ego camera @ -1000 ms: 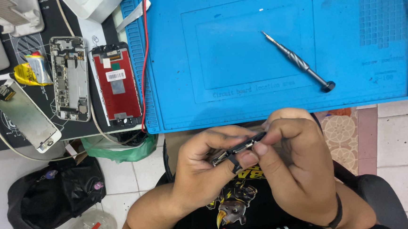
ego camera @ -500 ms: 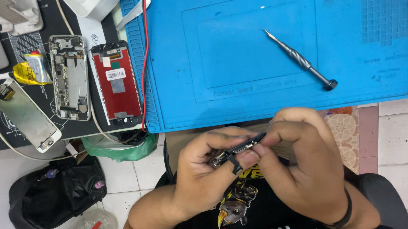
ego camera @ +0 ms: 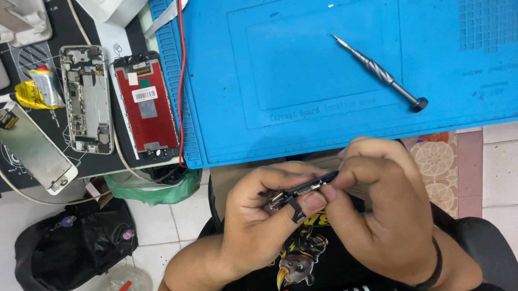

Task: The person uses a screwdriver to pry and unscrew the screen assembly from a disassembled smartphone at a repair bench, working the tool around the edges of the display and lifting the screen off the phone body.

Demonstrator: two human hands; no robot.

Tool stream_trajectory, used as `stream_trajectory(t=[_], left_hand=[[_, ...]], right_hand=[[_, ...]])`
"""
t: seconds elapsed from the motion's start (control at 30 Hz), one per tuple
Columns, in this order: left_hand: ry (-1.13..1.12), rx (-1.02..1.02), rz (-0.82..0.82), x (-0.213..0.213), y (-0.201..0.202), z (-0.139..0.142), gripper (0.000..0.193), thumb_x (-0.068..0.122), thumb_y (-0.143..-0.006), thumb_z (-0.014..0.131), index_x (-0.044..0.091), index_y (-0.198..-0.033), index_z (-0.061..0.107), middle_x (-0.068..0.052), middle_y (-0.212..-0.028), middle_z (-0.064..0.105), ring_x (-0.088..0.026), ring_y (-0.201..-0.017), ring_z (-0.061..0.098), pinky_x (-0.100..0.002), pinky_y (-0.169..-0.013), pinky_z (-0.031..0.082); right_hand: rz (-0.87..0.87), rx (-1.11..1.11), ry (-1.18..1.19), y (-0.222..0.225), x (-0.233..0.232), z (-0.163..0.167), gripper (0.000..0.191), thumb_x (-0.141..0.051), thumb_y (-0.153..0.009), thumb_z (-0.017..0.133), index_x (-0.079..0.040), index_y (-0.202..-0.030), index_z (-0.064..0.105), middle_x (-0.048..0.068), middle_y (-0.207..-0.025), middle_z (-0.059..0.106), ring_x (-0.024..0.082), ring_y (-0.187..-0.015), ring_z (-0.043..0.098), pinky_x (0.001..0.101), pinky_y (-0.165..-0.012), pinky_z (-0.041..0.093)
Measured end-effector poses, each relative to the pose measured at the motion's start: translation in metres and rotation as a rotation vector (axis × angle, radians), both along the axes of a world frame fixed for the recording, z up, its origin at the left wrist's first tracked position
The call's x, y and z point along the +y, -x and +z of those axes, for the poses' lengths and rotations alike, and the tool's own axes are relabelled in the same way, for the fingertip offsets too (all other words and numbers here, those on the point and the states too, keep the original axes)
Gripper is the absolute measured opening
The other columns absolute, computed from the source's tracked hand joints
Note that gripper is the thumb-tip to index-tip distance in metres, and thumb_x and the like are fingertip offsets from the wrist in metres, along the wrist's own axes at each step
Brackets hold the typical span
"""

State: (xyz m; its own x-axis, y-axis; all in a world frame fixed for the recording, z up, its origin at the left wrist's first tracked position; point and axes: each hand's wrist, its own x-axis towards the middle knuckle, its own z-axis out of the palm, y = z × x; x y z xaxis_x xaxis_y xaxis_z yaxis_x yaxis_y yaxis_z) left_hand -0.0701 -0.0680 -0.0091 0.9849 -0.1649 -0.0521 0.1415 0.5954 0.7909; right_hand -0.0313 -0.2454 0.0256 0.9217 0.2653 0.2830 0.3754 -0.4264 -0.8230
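blue silicone work mat (ego camera: 347, 79) covers most of the bench at twelve o'clock, with tiled floor (ego camera: 497, 172) showing at three o'clock. both hands meet near the centre of the view, held over the person's lap just below the mat's near edge. the left hand (ego camera: 260, 223) pinches a small dark flex part (ego camera: 301, 190) between thumb and forefinger, fingers closed on it; the right hand (ego camera: 386, 219) grips the same part's other end at its fingertips (a dark band sits on that wrist). the part lies tilted, rising toward two o'clock. a slim metal screwdriver (ego camera: 377, 72) rests on the mat at one o'clock, well apart from the hands. at ten o'clock, on a dark mat (ego camera: 30, 167), lie an opened phone body (ego camera: 87, 99) and just beside it a red-backed screen panel (ego camera: 147, 106). a black bag (ego camera: 73, 242) sits on the floor at eight o'clock.
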Motion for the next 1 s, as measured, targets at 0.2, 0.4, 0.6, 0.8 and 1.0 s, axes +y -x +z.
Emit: stream_trajectory(t=[0.2,0.4,0.6,0.8,1.0], left_hand=[[0.02,-0.023,-0.009,0.0001,-0.0011,0.0004,0.021,-0.012,-0.106,0.063,-0.001,-0.124,0.058,-0.024,-0.128,0.066,-0.026,-0.118,0.069,-0.035,-0.102,0.058],[-0.011,-0.073,0.004,-0.0003,-0.0012,-0.002,0.022,-0.011,-0.107,0.063,0.0,-0.125,0.058,-0.024,-0.129,0.066,-0.026,-0.117,0.069,-0.036,-0.103,0.058],[-0.065,-0.123,0.017,0.0001,-0.001,-0.005,0.025,-0.011,-0.106,0.065,0.001,-0.126,0.057,-0.023,-0.126,0.066,-0.026,-0.119,0.068,-0.036,-0.103,0.057],[-0.044,-0.105,0.02,-0.0013,0.0011,-0.0061,0.024,-0.011,-0.106,0.065,0.001,-0.126,0.057,-0.023,-0.128,0.066,-0.025,-0.118,0.069,-0.035,-0.102,0.058],[-0.03,-0.086,0.036,-0.0053,0.0035,-0.0062,0.022,-0.009,-0.108,0.063,0.001,-0.126,0.056,-0.023,-0.128,0.066,-0.025,-0.119,0.068,-0.036,-0.104,0.057]], right_hand=[[-0.004,0.002,-0.005,0.0002,0.0023,-0.0005,0.029,0.0,-0.089,0.074,-0.005,-0.108,0.052,0.011,-0.104,0.058,0.021,-0.089,0.062,0.0323,-0.08,0.051],[-0.032,0.0,0.012,0.0025,0.0047,0.0004,0.027,0.0,-0.089,0.073,-0.005,-0.107,0.053,0.013,-0.105,0.059,0.023,-0.092,0.062,0.0339,-0.082,0.051],[-0.049,0.012,0.011,0.0046,0.0052,-0.0003,0.027,-0.001,-0.089,0.073,-0.005,-0.106,0.053,0.013,-0.107,0.058,0.022,-0.092,0.062,0.0334,-0.082,0.051],[-0.051,0.049,-0.021,0.0067,0.0046,-0.0021,0.025,0.0,-0.09,0.072,-0.005,-0.106,0.053,0.011,-0.107,0.057,0.02,-0.089,0.061,0.0315,-0.079,0.051],[-0.06,0.052,-0.012,0.0069,0.005,-0.0029,0.026,0.0,-0.089,0.073,-0.005,-0.105,0.053,0.012,-0.106,0.056,0.02,-0.089,0.06,0.0316,-0.078,0.051]])
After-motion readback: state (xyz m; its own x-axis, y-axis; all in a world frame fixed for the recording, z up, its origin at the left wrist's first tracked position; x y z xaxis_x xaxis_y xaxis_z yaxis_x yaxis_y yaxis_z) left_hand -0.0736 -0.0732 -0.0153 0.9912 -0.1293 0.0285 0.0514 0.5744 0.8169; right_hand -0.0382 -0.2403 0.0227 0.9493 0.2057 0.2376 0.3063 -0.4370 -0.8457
